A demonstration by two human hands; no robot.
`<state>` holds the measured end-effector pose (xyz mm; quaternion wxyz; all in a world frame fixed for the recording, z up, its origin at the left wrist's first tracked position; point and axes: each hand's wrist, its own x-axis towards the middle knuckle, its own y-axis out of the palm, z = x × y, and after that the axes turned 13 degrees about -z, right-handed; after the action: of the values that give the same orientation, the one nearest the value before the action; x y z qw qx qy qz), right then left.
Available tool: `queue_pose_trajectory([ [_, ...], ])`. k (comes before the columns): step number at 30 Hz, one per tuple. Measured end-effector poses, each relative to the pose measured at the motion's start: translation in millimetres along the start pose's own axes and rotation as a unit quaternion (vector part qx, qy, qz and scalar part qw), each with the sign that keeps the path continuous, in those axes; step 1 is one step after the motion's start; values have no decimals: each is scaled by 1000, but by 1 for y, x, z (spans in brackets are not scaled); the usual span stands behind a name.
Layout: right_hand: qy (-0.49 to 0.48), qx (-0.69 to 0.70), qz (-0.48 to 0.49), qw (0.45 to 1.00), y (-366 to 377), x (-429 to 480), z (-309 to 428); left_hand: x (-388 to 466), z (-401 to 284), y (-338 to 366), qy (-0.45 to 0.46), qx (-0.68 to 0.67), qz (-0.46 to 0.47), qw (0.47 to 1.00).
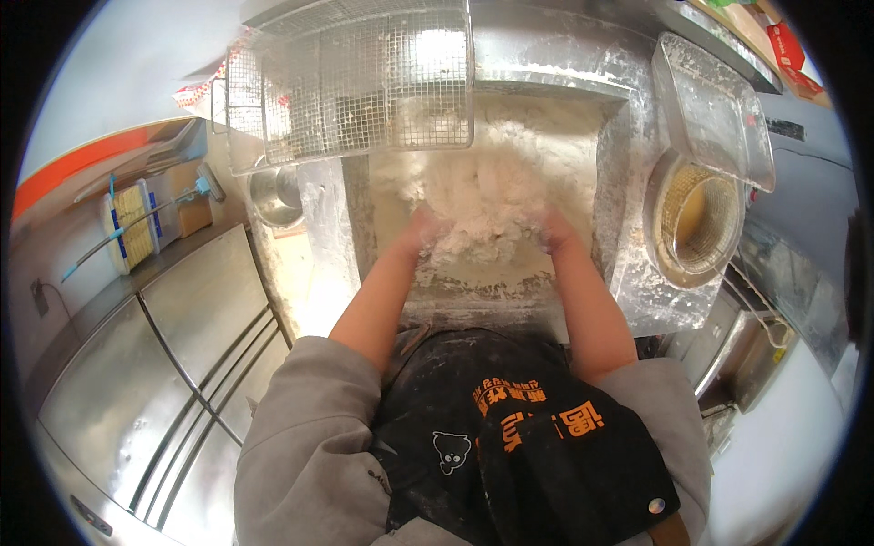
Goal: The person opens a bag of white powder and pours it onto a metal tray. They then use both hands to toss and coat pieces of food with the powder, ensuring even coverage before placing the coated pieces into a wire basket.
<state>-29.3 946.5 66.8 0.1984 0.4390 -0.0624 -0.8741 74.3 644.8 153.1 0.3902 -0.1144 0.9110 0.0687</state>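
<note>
A steel basin (610, 198) set into the worktop lies before me, with white flour (560, 130) spread across it. In its middle rises a heap of flour-coated pieces (488, 198), blurred; what is under the coating cannot be made out. My left hand (431, 226) reaches into the left side of this heap. Opposite it, my right hand (556, 228) is at the heap's right side. Flour and blur hide the fingers of both hands, so their grip does not show.
A wire mesh basket (355, 102) overhangs the basin's far left part. To the right stand a round mesh strainer (703, 239) in a bowl and a floury transparent plastic tub (713, 109). A steel bowl (274, 198) is at the left, beyond it steel cabinet doors (205, 293).
</note>
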Motion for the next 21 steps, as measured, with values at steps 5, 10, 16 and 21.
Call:
queue_pose_trajectory([
  [5, 38, -141, -211, 967, -11, -8, 25, 3, -9, -5, -114, 198, -147, 962],
  [10, 14, -566, -66, 822, -67, -21, 40, 2, 29, -36, 147, 397, -79, 902],
  [16, 77, -295, -174, 937, -92, -13, -53, 5, 108, -28, -150, 375, -97, 910],
  [21, 287, -99, -145, 942, 15, -6, -61, 12, 92, 38, -213, 89, -93, 969],
])
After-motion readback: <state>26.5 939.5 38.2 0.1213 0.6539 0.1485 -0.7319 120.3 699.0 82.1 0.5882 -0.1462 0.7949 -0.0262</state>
